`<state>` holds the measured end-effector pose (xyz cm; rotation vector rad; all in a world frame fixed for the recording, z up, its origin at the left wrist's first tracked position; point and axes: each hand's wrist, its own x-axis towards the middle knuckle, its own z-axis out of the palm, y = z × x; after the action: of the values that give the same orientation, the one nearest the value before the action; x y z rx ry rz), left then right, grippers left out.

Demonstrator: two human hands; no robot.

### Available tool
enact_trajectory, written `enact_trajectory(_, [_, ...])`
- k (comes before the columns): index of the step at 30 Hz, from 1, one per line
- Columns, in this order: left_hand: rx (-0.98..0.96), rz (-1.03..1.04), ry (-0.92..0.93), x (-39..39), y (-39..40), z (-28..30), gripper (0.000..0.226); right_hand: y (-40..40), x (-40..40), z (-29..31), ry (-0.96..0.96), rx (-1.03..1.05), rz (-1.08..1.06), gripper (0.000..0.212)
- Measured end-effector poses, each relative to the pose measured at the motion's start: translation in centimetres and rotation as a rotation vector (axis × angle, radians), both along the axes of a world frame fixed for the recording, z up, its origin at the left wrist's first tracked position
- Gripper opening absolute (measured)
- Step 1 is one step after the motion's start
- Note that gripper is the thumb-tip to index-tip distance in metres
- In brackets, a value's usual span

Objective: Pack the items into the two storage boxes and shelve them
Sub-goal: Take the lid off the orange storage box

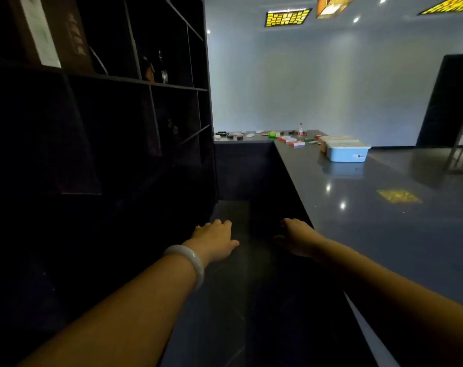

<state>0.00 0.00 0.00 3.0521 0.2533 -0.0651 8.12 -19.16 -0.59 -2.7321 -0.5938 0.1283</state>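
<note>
Both arms reach forward over the dark floor of a narrow aisle. My left hand (215,238), with a pale bangle on the wrist, hangs with loosely bent fingers and holds nothing. My right hand (296,238) hangs beside the counter's edge, fingers relaxed, also holding nothing. Far ahead on the grey counter (384,207) stands a light blue storage box (347,152) with a lid, and a second, tan box (337,140) stands just behind it. Small items lie scattered at the counter's far end: red and white packets (291,141), a green box (273,134) and a small bottle (300,129).
A tall dark shelf unit (97,102) with many cubbies fills the left side; a few books stand in its top cubbies. The long grey counter runs along the right. A dark doorway (447,102) is at the far right.
</note>
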Motion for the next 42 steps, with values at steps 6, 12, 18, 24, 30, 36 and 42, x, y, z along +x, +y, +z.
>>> enact_trajectory(6, [0.037,-0.053,0.092,9.4,4.2,-3.6,0.055,5.5,8.3,-3.4,0.106,-0.034,0.022,0.035])
enact_trajectory(12, [0.005,-0.109,0.102,22.1,10.5,-4.0,0.056,12.1,20.3,-5.5,0.226,0.079,-0.04,0.035])
enact_trajectory(18, [0.008,-0.176,0.145,34.7,13.7,-4.8,0.051,14.6,30.7,-6.4,0.215,-0.008,-0.093,0.038])
enact_trajectory(24, [0.005,-0.238,0.117,48.9,14.8,-5.7,0.052,15.2,44.8,-6.7,0.173,-0.055,-0.166,0.044])
enact_trajectory(30, [0.012,-0.235,0.115,64.6,15.6,-5.2,0.055,15.8,61.1,-6.8,0.159,-0.017,-0.185,0.053])
enact_trajectory(36, [-0.001,-0.241,0.093,79.1,17.6,-5.1,0.057,17.7,76.2,-6.5,0.163,-0.013,-0.21,0.05])
enact_trajectory(42, [-0.042,-0.318,0.081,94.5,21.4,-6.1,0.061,21.2,90.6,-8.1,0.171,0.012,-0.273,0.052])
